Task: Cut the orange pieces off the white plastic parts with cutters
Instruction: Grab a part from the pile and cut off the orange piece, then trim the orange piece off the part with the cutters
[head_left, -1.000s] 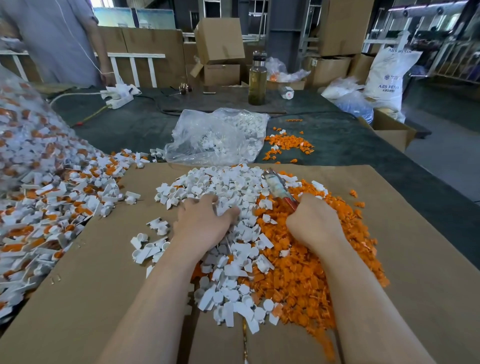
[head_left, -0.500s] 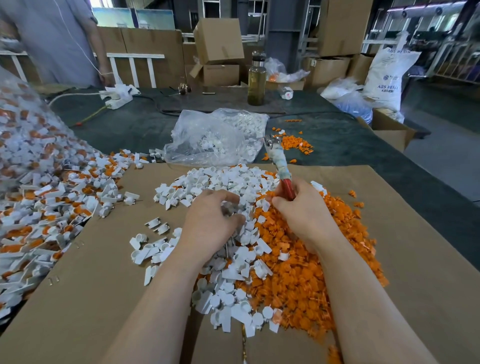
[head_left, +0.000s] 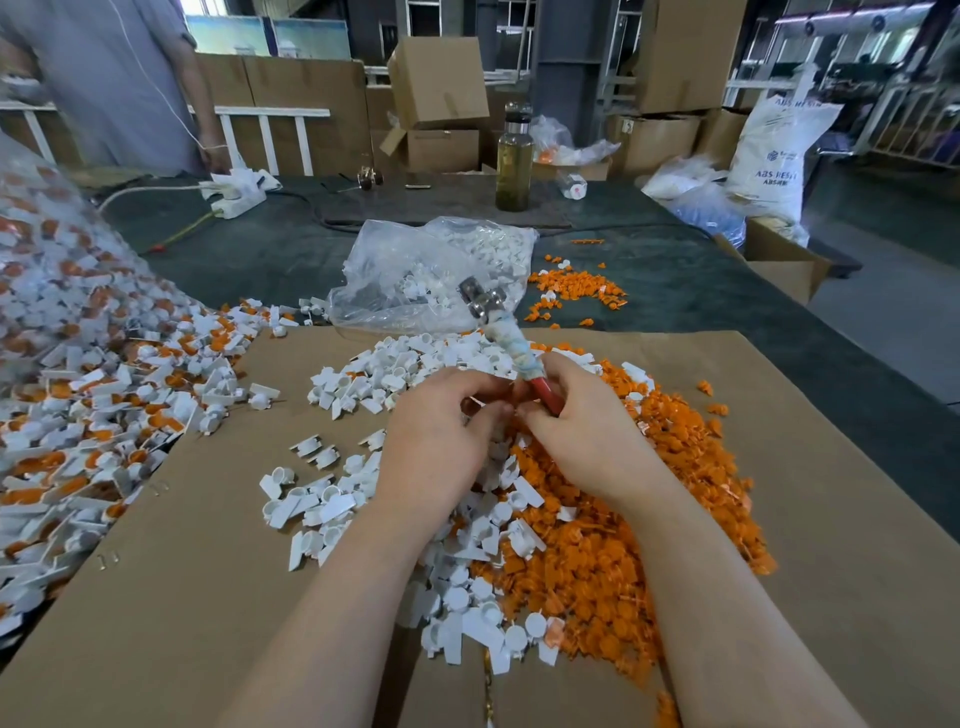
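My right hand (head_left: 582, 431) grips the red handles of the cutters (head_left: 506, 338), whose tape-wrapped shaft and metal jaws point up and away. My left hand (head_left: 441, 436) is curled just left of it, fingertips touching near the handles; what it pinches is hidden. Beneath both hands lies a heap of cut white parts (head_left: 395, 374) on the brown cardboard (head_left: 208, 545). A heap of cut orange pieces (head_left: 613, 545) spreads to the right. Uncut white-and-orange parts (head_left: 88, 395) pile up at the left.
A clear plastic bag of white parts (head_left: 431, 270) lies beyond the cardboard. Loose orange pieces (head_left: 571, 286) dot the dark table. A glass bottle (head_left: 514, 161), cardboard boxes (head_left: 441, 83) and a white sack (head_left: 774, 150) stand at the back. A person (head_left: 114, 83) stands far left.
Both hands have risen out of the heap and come together. The cutters swung up from lying on the parts to pointing upward in my right hand.
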